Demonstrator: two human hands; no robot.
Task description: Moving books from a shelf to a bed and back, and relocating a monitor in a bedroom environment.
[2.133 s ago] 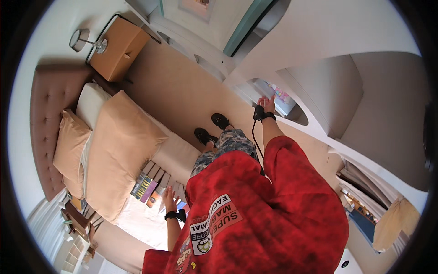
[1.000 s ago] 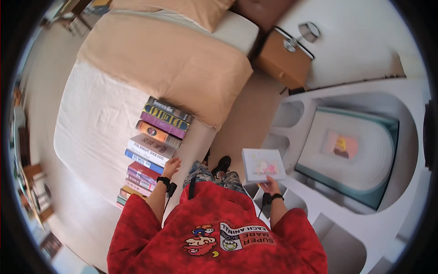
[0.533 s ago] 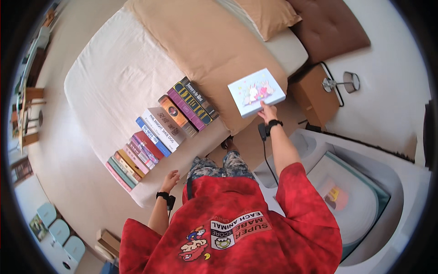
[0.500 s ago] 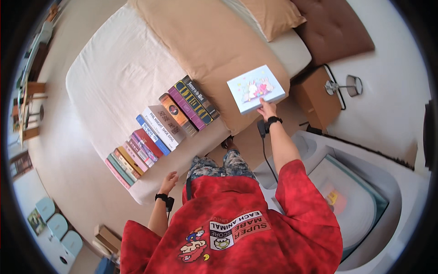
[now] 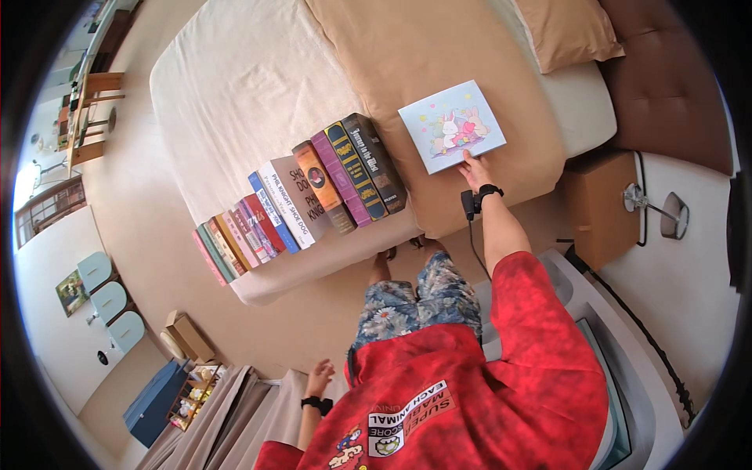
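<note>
Over the tan bedcover, my right hand [image 5: 475, 170] grips the near edge of a flat, pale blue square box or book [image 5: 446, 145] with rabbits drawn on its face. My thumb lies on top, and the other fingers are partly hidden. To its left a row of several books stands on the bed, sorted from tall to short: a thick black one [image 5: 377, 168] at the right end, then a purple one [image 5: 341, 180], a white one [image 5: 294, 205], and a pink one [image 5: 210, 257] at the left end. My left hand [image 5: 319, 377] hangs low beside my body with loosely bent fingers, holding nothing.
The bed [image 5: 235, 86] carries a tan pillow [image 5: 568, 35] by a brown headboard [image 5: 666, 86]. A cardboard box [image 5: 603, 207] stands right of it, near a metal lamp [image 5: 674, 213]. At my right is a grey-white tub-like unit [image 5: 642, 376]; curtains [image 5: 251, 415] hang lower left.
My view has turned, shifting the bed and books to the right. The rabbit-printed box or book stays in my right hand and shows more face-on. My left hand sits lower, away from the books.
</note>
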